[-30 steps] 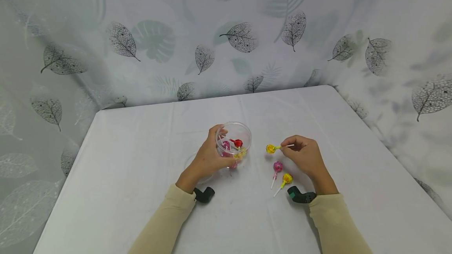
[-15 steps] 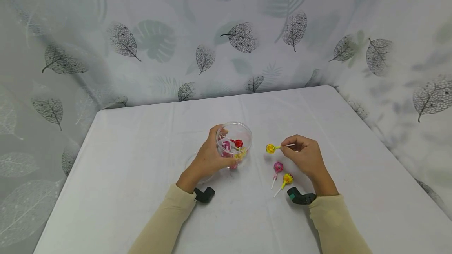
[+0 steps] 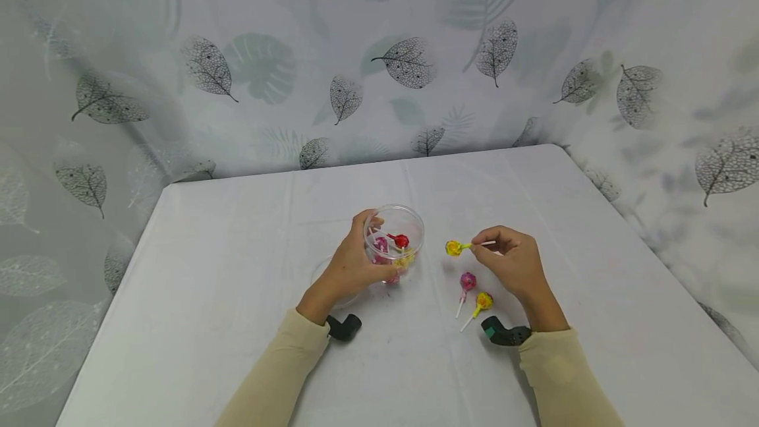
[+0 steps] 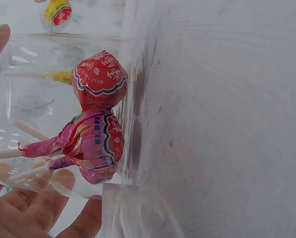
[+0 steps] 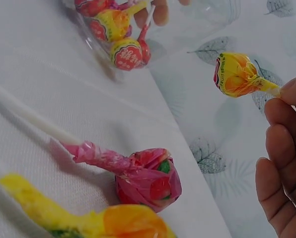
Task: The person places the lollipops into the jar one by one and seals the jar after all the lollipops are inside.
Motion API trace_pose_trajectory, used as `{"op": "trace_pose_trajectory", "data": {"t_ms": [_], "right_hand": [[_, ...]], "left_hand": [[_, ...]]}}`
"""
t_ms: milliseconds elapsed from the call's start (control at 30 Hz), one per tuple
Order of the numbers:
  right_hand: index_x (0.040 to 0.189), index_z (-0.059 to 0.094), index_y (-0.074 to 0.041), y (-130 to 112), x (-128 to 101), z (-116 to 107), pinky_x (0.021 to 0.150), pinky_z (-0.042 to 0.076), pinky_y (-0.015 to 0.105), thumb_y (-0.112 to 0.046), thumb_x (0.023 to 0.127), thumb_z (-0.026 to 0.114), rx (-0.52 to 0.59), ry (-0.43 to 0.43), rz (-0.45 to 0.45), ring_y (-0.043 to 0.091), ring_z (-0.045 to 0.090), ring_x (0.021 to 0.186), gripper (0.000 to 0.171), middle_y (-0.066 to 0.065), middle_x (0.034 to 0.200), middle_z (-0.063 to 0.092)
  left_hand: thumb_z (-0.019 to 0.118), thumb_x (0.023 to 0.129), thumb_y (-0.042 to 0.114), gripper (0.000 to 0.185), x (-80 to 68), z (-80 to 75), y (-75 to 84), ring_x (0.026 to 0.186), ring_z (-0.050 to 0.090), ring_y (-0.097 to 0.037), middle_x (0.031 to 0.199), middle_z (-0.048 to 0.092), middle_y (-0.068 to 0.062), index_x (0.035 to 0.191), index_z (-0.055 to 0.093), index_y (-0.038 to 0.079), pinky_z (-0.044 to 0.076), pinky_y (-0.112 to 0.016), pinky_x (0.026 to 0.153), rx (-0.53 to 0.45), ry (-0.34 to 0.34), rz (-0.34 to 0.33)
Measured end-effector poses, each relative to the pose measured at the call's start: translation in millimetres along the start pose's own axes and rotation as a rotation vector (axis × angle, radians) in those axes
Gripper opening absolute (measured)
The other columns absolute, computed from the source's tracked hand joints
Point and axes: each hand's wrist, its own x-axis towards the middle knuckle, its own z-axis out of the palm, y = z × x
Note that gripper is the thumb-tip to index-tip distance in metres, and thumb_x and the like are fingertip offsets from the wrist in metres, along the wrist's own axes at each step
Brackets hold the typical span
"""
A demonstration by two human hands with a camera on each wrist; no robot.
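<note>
My left hand [image 3: 350, 265] grips a clear round plastic tub [image 3: 409, 223] from its left side, fingers behind and thumb in front. Inside the tub lie several wrapped lollipops, among them a red one [image 4: 99, 79] and a pink one [image 4: 96, 144]. Between thumb and fingertips, my right hand [image 3: 512, 262] pinches the stick of a yellow lollipop [image 5: 235, 74], its head pointing left toward the tub, held above the table. Below that hand, a pink lollipop [image 3: 468, 281] and another yellow lollipop [image 3: 483, 301] lie on the cloth, sticks toward me.
A clear round lid [image 3: 320, 270] lies on the table partly behind my left hand and wrist. White cloth covers the table [image 3: 225, 269]. Leaf-patterned curtains [image 3: 261, 71] hang behind and at both sides.
Very little differs. The yellow lollipop in my right hand has risen very slightly; my left hand keeps its grip on the tub. The head view has shifted a touch.
</note>
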Motion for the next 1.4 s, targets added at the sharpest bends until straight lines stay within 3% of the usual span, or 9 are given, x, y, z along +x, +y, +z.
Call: {"op": "trace_pose_trajectory", "data": {"t_ms": [300, 700, 1067, 1400], "right_hand": [[0.092, 0.074, 0.005, -5, 1, 0, 0.073, 0.052, 0.021, 0.003, 0.09, 0.073, -0.004, 0.039, -0.047, 0.005, 0.066, 0.081, 0.004, 0.012, 0.091, 0.075], [0.091, 0.075, 0.005, -13, 3, -1, 0.072, 0.051, 0.02, 0.006, 0.088, 0.072, 0.017, 0.056, -0.09, 0.006, 0.064, 0.083, 0.004, 0.013, 0.089, 0.074], [0.088, 0.074, 0.003, -22, 8, -4, 0.07, 0.053, 0.02, 0.011, 0.087, 0.071, 0.055, 0.052, -0.138, 0.007, 0.066, 0.083, 0.009, -0.006, 0.085, 0.073], [0.085, 0.073, 0.003, -35, 18, -4, 0.071, 0.053, 0.02, 0.016, 0.085, 0.067, 0.109, 0.057, -0.181, 0.009, 0.066, 0.081, 0.014, -0.001, 0.083, 0.072]], "left_hand": [[0.093, 0.077, 0.023, 0.108, 1.6, 0.9, -0.1, 0.139, 0.048, -0.025, 0.157, 0.046, -0.008, 0.159, 0.022, 0.024, 0.039, -0.053, 0.117, -0.004, -0.016, 0.004], [0.095, 0.075, 0.026, 0.11, 1.2, 0.8, 0.4, 0.138, 0.049, -0.025, 0.157, 0.046, -0.008, 0.158, 0.022, 0.026, 0.04, -0.053, 0.116, -0.001, -0.015, 0.004], [0.095, 0.074, 0.031, 0.111, 2.0, -0.3, -1.9, 0.142, 0.048, -0.029, 0.157, 0.048, -0.009, 0.158, 0.024, 0.022, 0.039, -0.053, 0.116, -0.011, -0.007, 0.02], [0.096, 0.074, 0.031, 0.112, 0.5, -1.4, -2.1, 0.143, 0.046, -0.029, 0.157, 0.047, -0.009, 0.159, 0.024, 0.019, 0.038, -0.053, 0.116, -0.021, -0.004, 0.008]]}}
